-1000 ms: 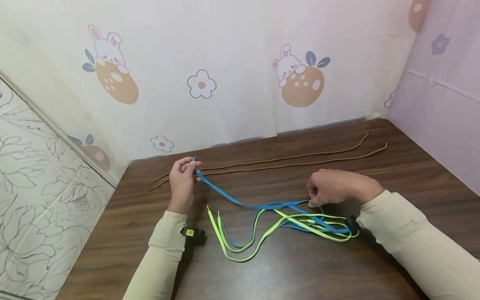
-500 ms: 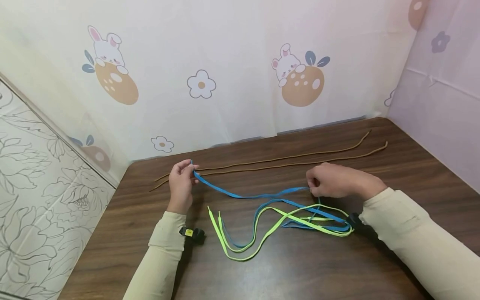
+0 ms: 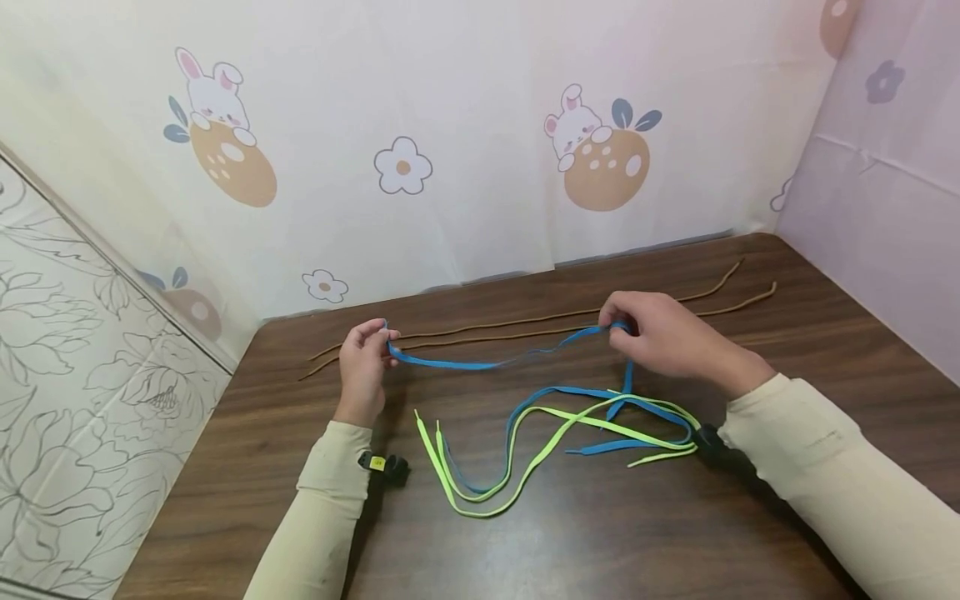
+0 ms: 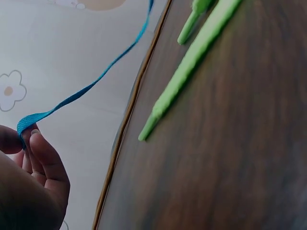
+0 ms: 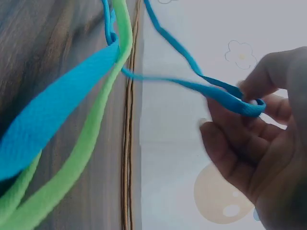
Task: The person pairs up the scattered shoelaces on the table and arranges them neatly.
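Observation:
At the left, my left hand (image 3: 363,367) pinches one end of a flat blue shoelace (image 3: 450,364) between thumb and fingers. The lace sags a little across to my right hand (image 3: 660,342), which holds it farther along. In the right wrist view the blue shoelace (image 5: 235,104) bends round within the fingers of my right hand (image 5: 254,129); its free end hangs down toward the table. Below lies another blue shoelace (image 3: 512,425), curving alongside two neon green shoelaces (image 3: 551,450). They bunch up and cross near my right wrist.
Two thin brown laces (image 3: 517,321) stretch side by side along the back of the dark wooden table (image 3: 480,567). Behind it rises a wall covering (image 3: 480,225) printed with rabbits and flowers. A patterned panel (image 3: 97,400) borders the left side.
My right hand has lifted away from the pile and toward the back, drawing the held blue shoelace off the other laces. My left hand has stayed nearly in place.

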The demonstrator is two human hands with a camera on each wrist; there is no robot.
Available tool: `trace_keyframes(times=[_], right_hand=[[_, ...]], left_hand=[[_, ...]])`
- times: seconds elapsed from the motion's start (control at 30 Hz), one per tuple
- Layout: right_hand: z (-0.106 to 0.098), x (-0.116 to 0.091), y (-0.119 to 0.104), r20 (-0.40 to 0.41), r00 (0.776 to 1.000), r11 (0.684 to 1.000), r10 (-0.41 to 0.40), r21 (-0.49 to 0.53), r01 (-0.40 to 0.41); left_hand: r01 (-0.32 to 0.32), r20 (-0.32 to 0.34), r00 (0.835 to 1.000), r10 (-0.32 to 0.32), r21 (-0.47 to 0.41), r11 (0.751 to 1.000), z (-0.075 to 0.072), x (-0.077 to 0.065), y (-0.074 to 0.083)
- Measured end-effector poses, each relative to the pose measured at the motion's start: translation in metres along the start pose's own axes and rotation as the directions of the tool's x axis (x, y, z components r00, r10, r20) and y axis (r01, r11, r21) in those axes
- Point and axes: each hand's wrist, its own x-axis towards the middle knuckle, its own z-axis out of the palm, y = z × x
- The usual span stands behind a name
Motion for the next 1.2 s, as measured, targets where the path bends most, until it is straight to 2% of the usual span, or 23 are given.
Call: trace_keyframes(times=[0.17,0.3,0.47,0.73,1.2], right_hand=[[-0.002,-0.002,-0.001,-0.121,0.992,0.999,-0.038,0.024,0.041],[-0.003,-0.002,0.0,-0.175,0.982,0.997,-0.065,0.019,0.069],[-0.004,-0.002,0.0,-0.181,0.98,0.996,-0.081,0.01,0.085],[-0.007,0.0,0.0,-0.243,0.964,0.994,-0.106,-0.005,0.108],[-0.011,-0.002,0.005,-0.262,0.963,0.998,-0.062,0.004,0.065]], left_hand=[[0.01,0.001,1.0,-0.01,0.013,1.0,-0.001,0.003,-0.001],[0.017,-0.001,1.0,-0.017,0.01,1.0,-0.001,0.005,-0.001],[0.034,-0.011,0.999,-0.033,0.005,0.999,-0.002,0.005,0.0],[0.056,-0.025,0.998,-0.056,-0.01,0.998,-0.004,0.007,0.001],[0.1,-0.004,0.995,-0.1,-0.022,0.995,-0.009,0.006,-0.002]])
